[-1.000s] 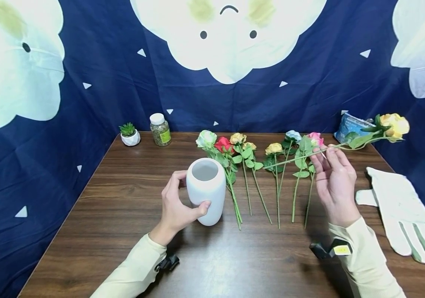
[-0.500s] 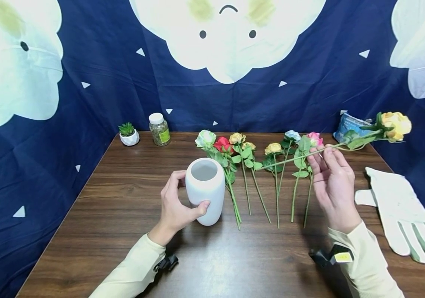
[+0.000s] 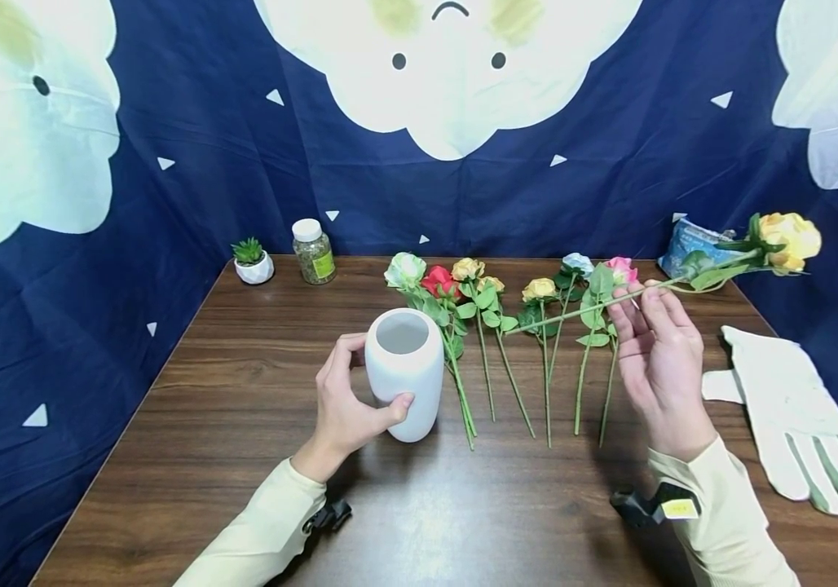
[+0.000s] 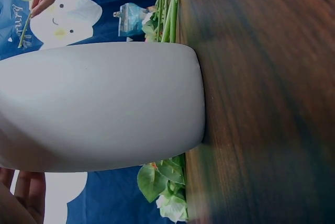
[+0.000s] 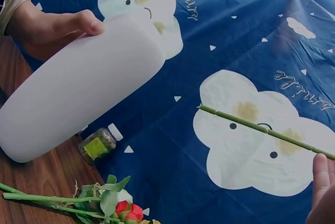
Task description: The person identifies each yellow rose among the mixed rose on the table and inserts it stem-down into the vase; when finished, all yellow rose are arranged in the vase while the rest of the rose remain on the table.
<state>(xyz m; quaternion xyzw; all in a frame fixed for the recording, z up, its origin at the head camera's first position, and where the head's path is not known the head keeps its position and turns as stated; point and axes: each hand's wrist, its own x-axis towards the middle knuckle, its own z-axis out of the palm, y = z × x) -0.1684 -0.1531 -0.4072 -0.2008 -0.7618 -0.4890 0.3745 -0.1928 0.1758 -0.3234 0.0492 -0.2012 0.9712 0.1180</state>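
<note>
White ceramic vase (image 3: 404, 373) stands upright on the wooden table (image 3: 228, 424), left hand (image 3: 349, 399) wrapped round it, thumb on the front, fingers behind. Grip and vase spot are unchanged vs 1 s ago. Right hand (image 3: 657, 359) pinches the stem of a yellow rose (image 3: 789, 238) approx. mid-length, held off the table and nearly level, cut end pointing left toward the vase, bloom out right. Since 1 s ago the bloom has crept slightly up and right and the stem has tilted a touch more; hand has barely shifted. My read: stem is being lined up, not yet near the vase mouth, so nothing is in the vase.

Seven more roses (image 3: 492, 326) lie in a row just right of the vase, untouched. White glove (image 3: 786, 408) lies flat at far right.

Writing: backdrop (image 5: 251, 51) carries cursive script, seen sideways in the right wrist view, not legible enough to spell. Jar (image 3: 314, 253) has a yellow-green label, text too small. Blue packet (image 3: 686, 244) has print, unreadable
</note>
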